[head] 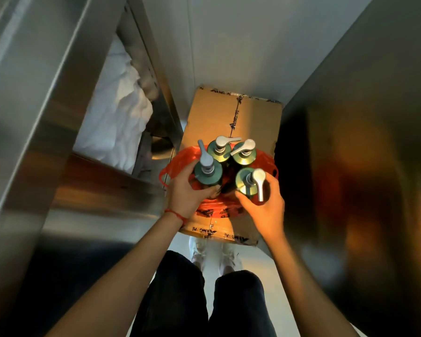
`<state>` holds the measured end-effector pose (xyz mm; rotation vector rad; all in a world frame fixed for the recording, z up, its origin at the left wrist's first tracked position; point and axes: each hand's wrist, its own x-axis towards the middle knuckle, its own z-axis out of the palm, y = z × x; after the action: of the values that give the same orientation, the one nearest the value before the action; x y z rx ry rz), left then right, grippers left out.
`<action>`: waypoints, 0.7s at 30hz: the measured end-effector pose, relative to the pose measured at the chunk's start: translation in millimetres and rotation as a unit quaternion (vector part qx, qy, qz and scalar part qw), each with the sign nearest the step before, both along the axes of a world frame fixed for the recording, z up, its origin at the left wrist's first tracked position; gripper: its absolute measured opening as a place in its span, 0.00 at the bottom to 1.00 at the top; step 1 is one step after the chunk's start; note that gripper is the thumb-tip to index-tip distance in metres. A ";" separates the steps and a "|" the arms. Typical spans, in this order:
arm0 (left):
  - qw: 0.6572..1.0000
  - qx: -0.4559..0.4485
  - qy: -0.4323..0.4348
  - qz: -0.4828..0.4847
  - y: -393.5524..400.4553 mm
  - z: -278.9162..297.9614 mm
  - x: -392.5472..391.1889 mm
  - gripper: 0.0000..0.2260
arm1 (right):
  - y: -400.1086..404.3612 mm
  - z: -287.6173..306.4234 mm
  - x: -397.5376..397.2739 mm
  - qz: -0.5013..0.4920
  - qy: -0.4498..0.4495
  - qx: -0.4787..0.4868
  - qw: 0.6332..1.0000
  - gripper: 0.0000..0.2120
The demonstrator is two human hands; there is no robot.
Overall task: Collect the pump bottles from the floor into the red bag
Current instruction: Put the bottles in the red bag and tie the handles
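A red plastic bag [265,159] sits open on a cardboard box [255,117] in front of me. Several dark green pump bottles with silver pump heads stand upright inside it. My left hand [184,194] grips the near-left bottle [208,173] around its body. My right hand [265,207] holds the near-right bottle [247,182] from below and beside. Two more bottles, one at back left [218,149] and one at back right [244,155], stand behind them, touching each other.
A stainless steel cabinet [46,117] rises on the left, with white cloth [117,117] on its shelf. A dark metal wall [362,154] closes the right side. My legs and white shoes [214,254] stand on the pale floor below the box.
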<state>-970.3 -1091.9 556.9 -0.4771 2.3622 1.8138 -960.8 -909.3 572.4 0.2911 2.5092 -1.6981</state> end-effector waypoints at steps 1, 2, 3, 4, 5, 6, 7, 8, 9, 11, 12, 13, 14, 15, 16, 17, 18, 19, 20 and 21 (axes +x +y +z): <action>1.000 0.002 -0.002 -0.002 1.6 -2.2 0.1 0.30 | -0.1 -4.4 0.0 0.000 -0.002 -0.001 1.000 0.27; 1.000 0.006 0.001 -0.003 3.3 -4.8 0.3 0.30 | 0.1 -8.5 0.1 0.000 -0.004 -0.001 1.000 0.27; 1.000 0.006 0.002 -0.005 4.9 -7.2 0.5 0.30 | 0.1 -12.4 0.0 0.002 -0.006 0.000 1.000 0.27; 1.000 0.005 0.004 -0.009 6.1 -11.3 0.8 0.30 | -0.1 -16.1 -0.4 0.005 -0.009 0.001 1.000 0.28; 1.000 0.003 0.002 -0.013 7.4 -14.0 1.2 0.30 | -0.5 -19.6 -1.1 0.008 -0.013 0.001 1.000 0.28; 1.000 0.003 0.003 -0.014 8.1 -18.7 1.6 0.29 | -1.2 -22.9 -1.8 0.012 -0.018 -0.001 1.000 0.28; 1.000 0.003 0.003 -0.015 8.6 -22.1 1.9 0.29 | -1.7 -26.1 -2.2 0.015 -0.021 -0.003 1.000 0.28; 1.000 0.006 0.006 -0.016 9.2 -25.0 2.2 0.29 | -2.4 -29.1 -2.7 0.017 -0.022 -0.002 1.000 0.28; 1.000 0.004 0.006 -0.018 10.1 -27.2 2.3 0.29 | -3.0 -31.7 -2.7 0.018 -0.023 0.000 1.000 0.28; 1.000 0.000 0.011 -0.023 11.7 -31.2 2.1 0.29 | -3.6 -36.1 -3.1 0.016 -0.025 -0.001 1.000 0.28; 1.000 -0.003 0.014 -0.026 12.3 -33.9 2.1 0.30 | -3.5 -38.1 -3.4 0.014 -0.027 -0.005 1.000 0.28; 0.999 -0.007 0.014 -0.028 12.6 -36.7 2.2 0.30 | -3.4 -40.0 -4.2 0.012 -0.028 -0.009 0.999 0.27; 0.999 -0.009 0.014 -0.029 12.7 -39.4 2.4 0.30 | -3.1 -41.6 -5.1 0.011 -0.028 -0.011 0.999 0.28; 0.999 -0.013 0.013 -0.029 12.7 -41.2 2.5 0.30 | -2.7 -42.8 -6.0 0.011 -0.027 -0.012 0.999 0.28; 0.999 -0.016 0.014 -0.029 12.7 -42.5 2.3 0.30 | -2.6 -43.5 -7.2 0.012 -0.027 -0.014 0.999 0.28; 0.999 -0.019 0.014 -0.031 12.8 -42.8 2.2 0.30 | -2.4 -43.9 -8.1 0.013 -0.027 -0.014 0.999 0.28; 0.999 -0.017 0.016 -0.032 12.8 -43.3 2.2 0.30 | -2.6 -44.0 -8.7 0.014 -0.028 -0.015 0.999 0.28; 0.999 -0.014 0.017 -0.033 12.6 -43.6 2.4 0.31 | -2.8 -43.6 -8.9 0.015 -0.029 -0.014 0.999 0.28; 0.999 -0.011 0.018 -0.034 12.5 -43.8 2.8 0.31 | -2.9 -43.6 -8.8 0.016 -0.028 -0.012 0.999 0.28; 0.999 -0.010 0.019 -0.035 12.4 -43.3 3.3 0.31 | -2.9 -43.7 -8.3 0.016 -0.027 -0.011 0.999 0.28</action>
<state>-967.0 -1079.6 513.6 -0.3614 2.3924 1.7856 -969.1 -912.2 528.7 0.2889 2.4419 -1.6830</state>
